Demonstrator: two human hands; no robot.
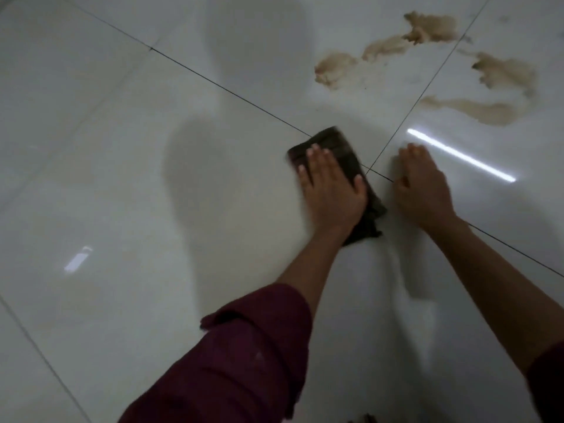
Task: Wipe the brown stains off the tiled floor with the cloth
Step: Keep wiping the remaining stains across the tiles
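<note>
The left hand (pixel 331 184) lies palm down with its fingers straight and close together, pointing away from the body, pressed flat on the dark folded cloth (pixel 338 151). Its thumb is spread out to the right side. The left forearm runs back toward the lower edge, bare near the wrist and covered further back by a pushed-up maroon sleeve (pixel 241 355). The right hand (pixel 422 184) rests palm down just beside it on the glossy white tiled floor (pixel 152 193), fingers relaxed and slightly blurred, holding nothing. The right forearm is bare.
</note>
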